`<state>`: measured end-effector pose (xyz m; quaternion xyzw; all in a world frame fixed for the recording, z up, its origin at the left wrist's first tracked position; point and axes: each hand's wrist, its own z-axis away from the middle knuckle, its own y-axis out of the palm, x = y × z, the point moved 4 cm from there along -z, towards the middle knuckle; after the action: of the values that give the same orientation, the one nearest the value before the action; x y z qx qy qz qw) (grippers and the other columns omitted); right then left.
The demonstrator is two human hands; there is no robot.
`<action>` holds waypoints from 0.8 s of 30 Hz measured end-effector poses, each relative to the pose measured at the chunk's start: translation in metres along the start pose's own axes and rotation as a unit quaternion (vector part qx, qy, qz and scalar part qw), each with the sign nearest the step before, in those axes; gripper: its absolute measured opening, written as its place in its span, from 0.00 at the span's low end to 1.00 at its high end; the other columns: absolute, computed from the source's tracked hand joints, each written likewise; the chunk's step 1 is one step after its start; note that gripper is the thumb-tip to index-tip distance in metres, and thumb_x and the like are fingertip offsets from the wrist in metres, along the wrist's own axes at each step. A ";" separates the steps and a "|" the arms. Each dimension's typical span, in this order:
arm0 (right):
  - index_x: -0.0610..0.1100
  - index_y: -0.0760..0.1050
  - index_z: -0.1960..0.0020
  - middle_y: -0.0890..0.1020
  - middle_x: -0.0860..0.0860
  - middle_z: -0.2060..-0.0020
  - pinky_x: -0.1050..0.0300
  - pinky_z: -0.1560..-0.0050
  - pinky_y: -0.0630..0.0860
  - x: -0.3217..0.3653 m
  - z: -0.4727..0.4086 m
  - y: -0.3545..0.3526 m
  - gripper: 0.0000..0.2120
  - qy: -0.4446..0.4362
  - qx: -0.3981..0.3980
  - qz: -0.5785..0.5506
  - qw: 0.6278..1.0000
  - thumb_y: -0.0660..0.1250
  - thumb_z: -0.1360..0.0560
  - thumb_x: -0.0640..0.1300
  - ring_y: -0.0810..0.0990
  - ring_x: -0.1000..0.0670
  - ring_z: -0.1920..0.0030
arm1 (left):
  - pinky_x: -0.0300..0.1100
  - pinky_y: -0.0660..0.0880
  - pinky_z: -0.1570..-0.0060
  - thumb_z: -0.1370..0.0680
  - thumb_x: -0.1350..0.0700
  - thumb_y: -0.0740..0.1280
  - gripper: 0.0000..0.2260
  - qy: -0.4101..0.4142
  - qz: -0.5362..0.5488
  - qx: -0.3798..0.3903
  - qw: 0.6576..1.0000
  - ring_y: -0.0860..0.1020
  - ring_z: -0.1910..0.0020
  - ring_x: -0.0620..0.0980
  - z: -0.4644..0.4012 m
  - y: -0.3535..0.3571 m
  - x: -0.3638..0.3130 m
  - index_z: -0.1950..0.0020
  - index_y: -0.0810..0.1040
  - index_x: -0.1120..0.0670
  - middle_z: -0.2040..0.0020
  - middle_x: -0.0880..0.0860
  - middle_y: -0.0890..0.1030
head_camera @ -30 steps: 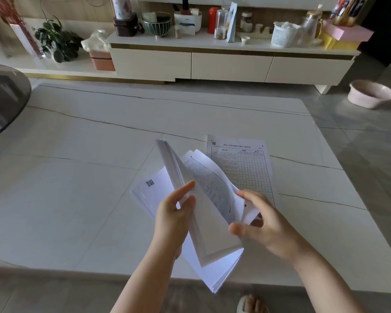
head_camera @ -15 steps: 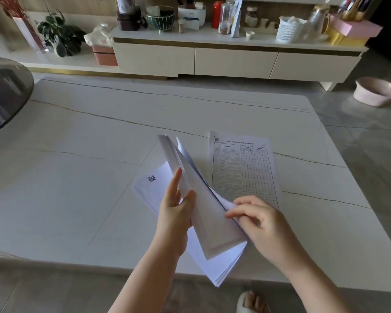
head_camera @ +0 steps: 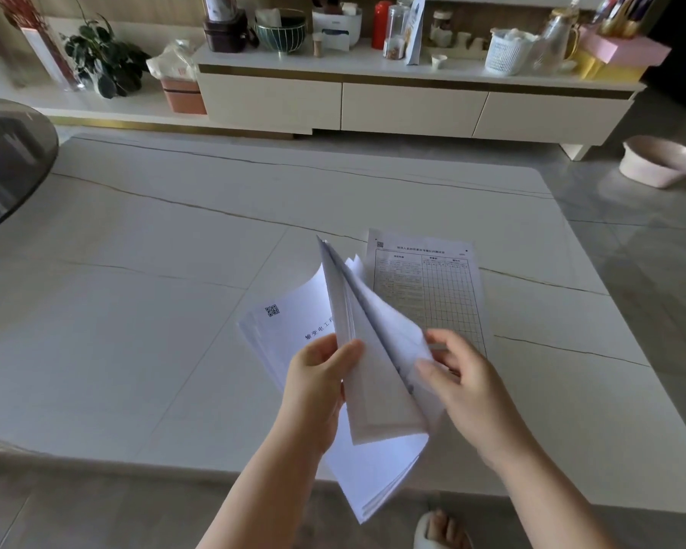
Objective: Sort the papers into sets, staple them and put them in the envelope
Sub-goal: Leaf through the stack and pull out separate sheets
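papers [head_camera: 377, 390] are held above the near edge of the table [head_camera: 175, 311], fanned open like a book. since half a second ago the raised leaves have closed up a little and the right hand [head_camera: 464, 382] has slid further in, its fingers now pinching the loose right-hand sheets. left hand [head_camera: 317, 378] grips the stack, thumb pressed on the upright leaves. one grid form [head_camera: 432, 291] lies flat on the table just beyond. judgement: sorting is in its early stage, with one sheet set out. no stapler or envelope is in view. containers: white basket [head_camera: 507, 53] on the far cabinet holds something pale; pink basin [head_camera: 662, 164] on the floor, contents not visible.
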<state>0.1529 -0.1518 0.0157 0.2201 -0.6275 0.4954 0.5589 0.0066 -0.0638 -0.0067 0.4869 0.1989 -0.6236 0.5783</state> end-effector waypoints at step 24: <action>0.54 0.81 0.55 0.84 0.56 0.53 0.67 0.57 0.73 -0.028 -0.022 -0.026 0.14 0.092 0.047 0.189 0.976 0.63 0.24 0.36 0.81 0.54 0.49 | 0.44 0.81 0.61 0.22 0.66 0.64 0.06 -0.066 0.035 -0.002 0.997 0.81 0.60 0.54 0.001 -0.006 0.005 0.46 0.78 0.62 0.55 0.59 0.81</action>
<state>0.1923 -0.1513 -0.0028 0.0771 -0.5792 0.6394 0.4997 0.0019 -0.0656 -0.0128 0.4507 0.1444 -0.6331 0.6125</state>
